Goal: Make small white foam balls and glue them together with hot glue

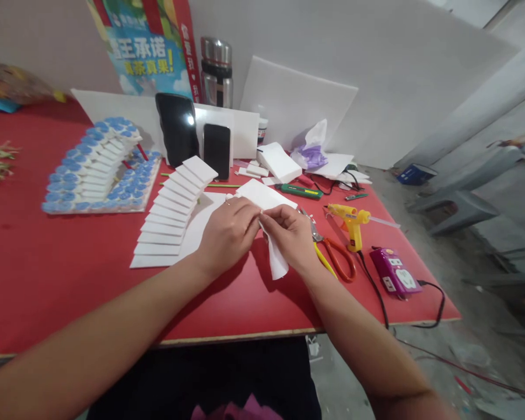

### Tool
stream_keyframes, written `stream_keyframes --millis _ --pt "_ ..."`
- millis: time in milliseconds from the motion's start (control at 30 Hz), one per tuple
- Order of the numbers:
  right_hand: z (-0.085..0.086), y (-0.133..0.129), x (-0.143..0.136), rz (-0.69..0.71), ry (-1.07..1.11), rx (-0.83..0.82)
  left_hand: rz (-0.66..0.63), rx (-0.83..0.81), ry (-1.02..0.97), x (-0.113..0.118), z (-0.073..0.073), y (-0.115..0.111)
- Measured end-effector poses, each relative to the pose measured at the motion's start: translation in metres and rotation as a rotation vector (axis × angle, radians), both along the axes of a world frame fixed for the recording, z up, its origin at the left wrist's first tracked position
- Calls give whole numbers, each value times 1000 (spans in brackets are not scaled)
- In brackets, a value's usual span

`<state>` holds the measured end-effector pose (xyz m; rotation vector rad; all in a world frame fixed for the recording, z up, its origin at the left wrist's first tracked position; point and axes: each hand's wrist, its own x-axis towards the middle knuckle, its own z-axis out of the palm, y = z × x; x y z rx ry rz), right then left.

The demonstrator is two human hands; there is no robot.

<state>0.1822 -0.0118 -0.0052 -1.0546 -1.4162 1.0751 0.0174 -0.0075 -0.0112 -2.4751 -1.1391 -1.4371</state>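
A limp white strip, tissue or thin paper (276,263), hangs from my fingertips above the red table. My left hand (228,238) is closed, thumb and forefinger pinching the strip's upper end. Opposite it, my right hand (292,234) pinches the same end, and the strip dangles along its palm side. The exact bit between the fingertips is too small to make out. Left of my hands, a curved white model staircase (164,219) stands on a white board (201,219). Beyond my fingers lies another white board piece (265,194).
A blue-and-white decorated stair model (70,181) stands at left. Two phones (177,131) lean behind. Pliers (343,259), a yellow glue gun (354,224), a green pen-shaped tool (301,191) and a purple power socket (394,271) with cables lie at right. The table's front edge (245,335) is near.
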Motion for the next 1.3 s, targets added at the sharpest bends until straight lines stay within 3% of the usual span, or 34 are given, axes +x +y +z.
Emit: stream_keyframes --millis 100,167,367,433,667,833,900,1000,1100,1200,1300 --pt "-1 2 2 -9 36 -31 -23 65 47 1 0 -1" --pt "0 3 3 -8 49 -37 -72 -8 -30 1 2 0" --pt "4 3 8 107 8 7 -317 -665 -487 -7 12 9" --pt "5 3 10 130 -37 67 -343 -767 -521 -11 14 11" --pt "5 2 11 120 -107 26 -282 -778 -467 -11 21 9" --pt "5 -1 7 9 -217 112 -243 -842 -526 -7 22 7" --pt "8 2 11 59 -86 -11 -249 -873 -552 -6 21 7" --pt "15 11 21 304 252 -410 -306 -901 -563 -10 20 9" --pt "20 19 28 547 433 -708 -320 -899 -573 -14 22 11" --pt "19 21 26 676 523 -812 -301 -879 -572 -16 24 11" --pt "15 19 23 736 565 -804 -311 -855 -552 -16 25 11"
